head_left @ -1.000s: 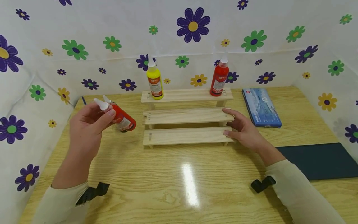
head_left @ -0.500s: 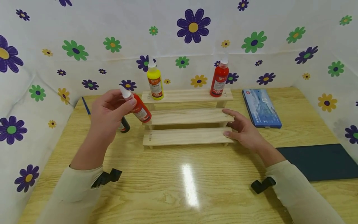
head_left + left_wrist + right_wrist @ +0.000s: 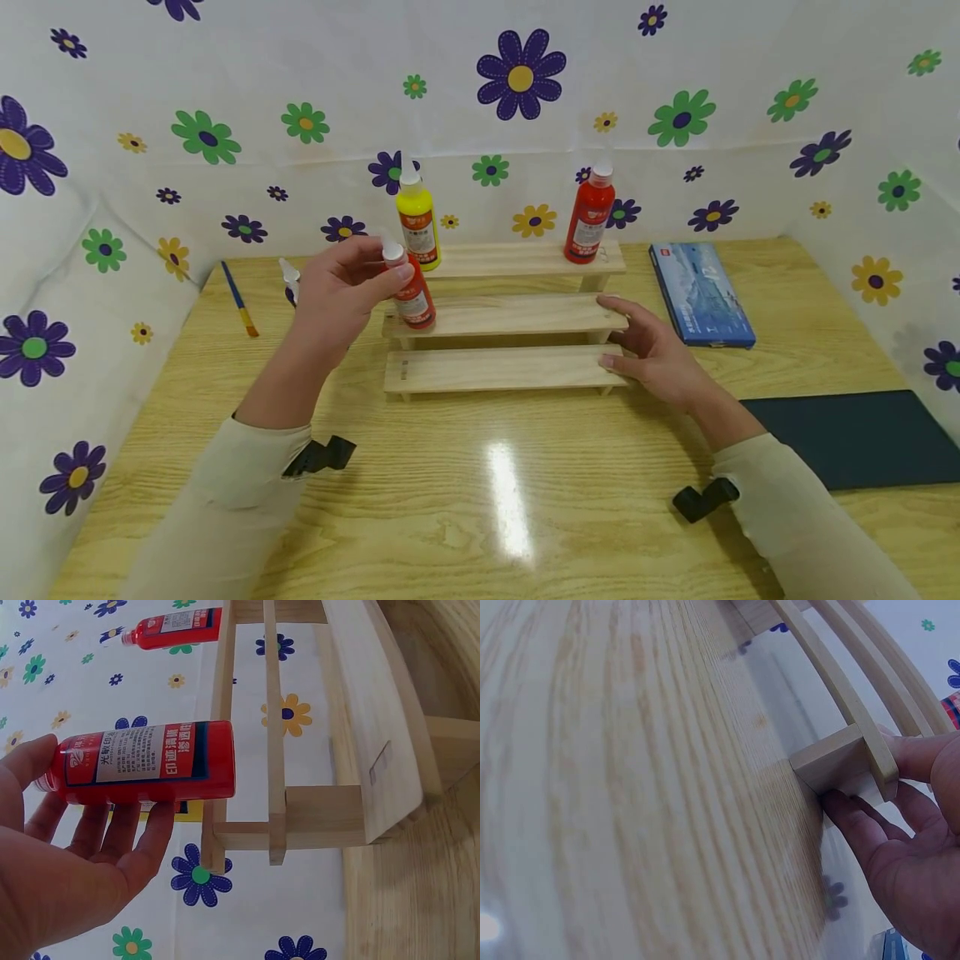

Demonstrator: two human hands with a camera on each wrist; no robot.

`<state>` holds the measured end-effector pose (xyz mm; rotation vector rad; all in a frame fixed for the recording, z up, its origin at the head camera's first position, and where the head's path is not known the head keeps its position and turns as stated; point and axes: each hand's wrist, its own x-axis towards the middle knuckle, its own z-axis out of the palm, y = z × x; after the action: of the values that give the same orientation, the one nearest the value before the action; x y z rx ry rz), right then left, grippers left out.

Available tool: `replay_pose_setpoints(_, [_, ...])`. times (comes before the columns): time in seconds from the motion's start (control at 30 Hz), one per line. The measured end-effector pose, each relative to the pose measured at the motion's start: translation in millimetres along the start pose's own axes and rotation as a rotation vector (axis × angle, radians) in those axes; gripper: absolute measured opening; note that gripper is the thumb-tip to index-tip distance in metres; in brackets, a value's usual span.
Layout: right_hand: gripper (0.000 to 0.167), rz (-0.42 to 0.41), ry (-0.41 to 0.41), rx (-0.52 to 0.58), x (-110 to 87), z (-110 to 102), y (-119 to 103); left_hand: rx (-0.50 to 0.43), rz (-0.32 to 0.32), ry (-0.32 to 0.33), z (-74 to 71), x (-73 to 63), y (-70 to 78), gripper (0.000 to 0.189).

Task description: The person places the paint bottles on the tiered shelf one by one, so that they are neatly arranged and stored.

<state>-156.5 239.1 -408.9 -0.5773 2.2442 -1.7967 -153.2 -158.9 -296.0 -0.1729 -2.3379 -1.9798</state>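
My left hand (image 3: 341,287) pinches a red ink bottle (image 3: 150,763) with a white nozzle cap between thumb and fingers. In the head view it overlaps the left end of the middle tier of a wooden step rack (image 3: 502,367); the left wrist view shows a gap between its base and that tier. On the top tier stand a yellow bottle (image 3: 417,225) at the left and another red bottle (image 3: 590,218) at the right. My right hand (image 3: 660,350) grips the rack's right end, thumb at the lowest tier, with fingers around the end support (image 3: 836,757).
Behind my left hand, a white nozzle (image 3: 289,275) shows from a mostly hidden bottle. A blue paintbrush (image 3: 238,296) lies at the far left. To the right lie a blue flat box (image 3: 701,292) and a dark mat (image 3: 855,437). Flowered cloth hangs behind the table.
My left hand has carried the red ink bottle rightward from beside the rack to over the middle tier's left end, turning it more upright. My right hand has stayed at the rack.
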Motion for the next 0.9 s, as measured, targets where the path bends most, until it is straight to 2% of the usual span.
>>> replay_pose_setpoints(0.43, [0.079, -0.005, 0.001, -0.022, -0.1, 0.1, 0.8, 0.084, -0.046, -0.015, 8.3, 8.2, -8.3, 0.035])
replay_pose_setpoints(0.63, [0.079, -0.039, -0.006, 0.003, 0.3, 0.9, 1.6, 0.082, -0.055, -0.020, 9.0, 9.2, -9.1, 0.039])
replay_pose_setpoints(0.9, [0.079, -0.057, -0.013, 0.015, 0.0, 1.1, 2.1, 0.085, -0.030, -0.020, 9.5, 9.0, -11.9, 0.039])
